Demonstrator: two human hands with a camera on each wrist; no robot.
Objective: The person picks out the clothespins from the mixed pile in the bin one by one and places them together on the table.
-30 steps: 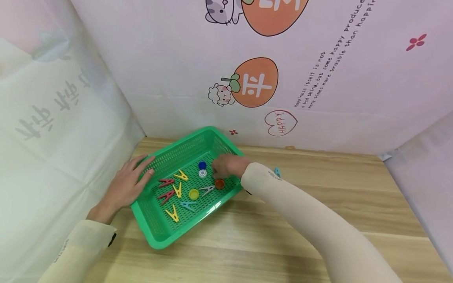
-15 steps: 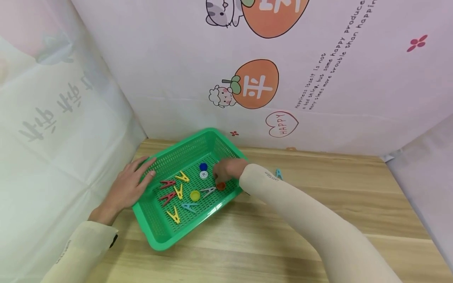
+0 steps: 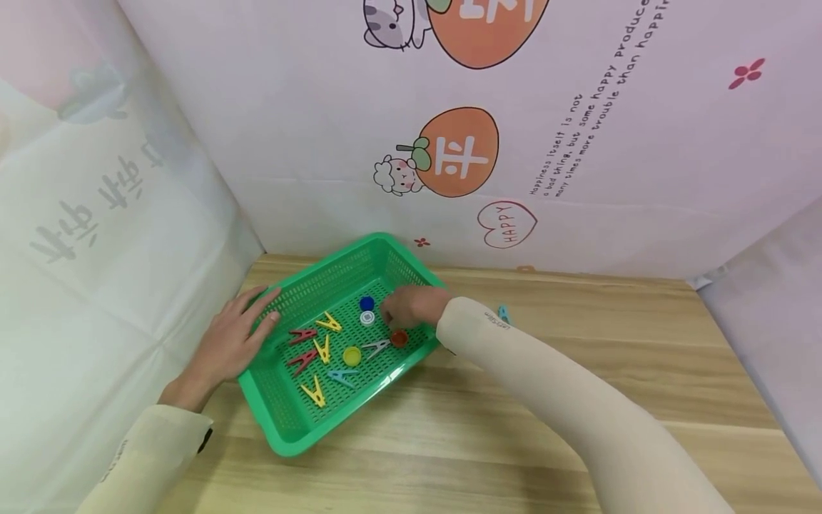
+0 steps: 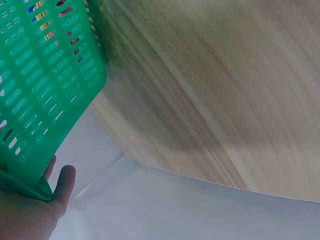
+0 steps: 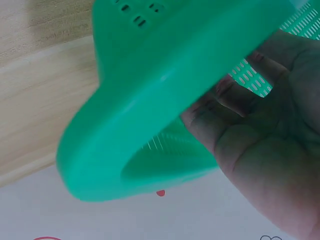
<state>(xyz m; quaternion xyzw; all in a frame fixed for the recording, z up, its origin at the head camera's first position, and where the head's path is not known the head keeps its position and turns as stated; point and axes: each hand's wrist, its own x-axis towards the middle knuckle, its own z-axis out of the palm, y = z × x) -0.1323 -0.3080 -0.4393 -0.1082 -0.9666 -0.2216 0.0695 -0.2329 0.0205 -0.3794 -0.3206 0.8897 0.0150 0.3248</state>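
Observation:
A green plastic basket (image 3: 257, 400) stands at an angle on the wooden table. My left hand (image 3: 227, 343) rests on its left rim, fingers fairly straight over the edge; the left wrist view shows this hand (image 4: 30, 217) at the rim. My right hand (image 3: 411, 305) reaches into the right end, fingers bent down. In the right wrist view the rim hides that hand's fingertips, so I cannot tell whether they hold anything. Near it lie a blue cap (image 3: 367, 304), a white cap (image 3: 367, 318), an orange-red cap (image 3: 399, 338) and a grey clothespin (image 3: 377, 348).
Elsewhere in the basket lie a yellow cap (image 3: 351, 356), a light-blue clothespin (image 3: 342, 376), and several red and yellow clothespins. Another light-blue clothespin (image 3: 504, 314) is on the table (image 3: 610, 343) by the right sleeve. Printed sheeting (image 3: 321, 143) walls in the back and sides.
The right hand shifts only slightly within the right end of the basket. The left hand, basket, caps and clothespins keep their places; the head view moves a little.

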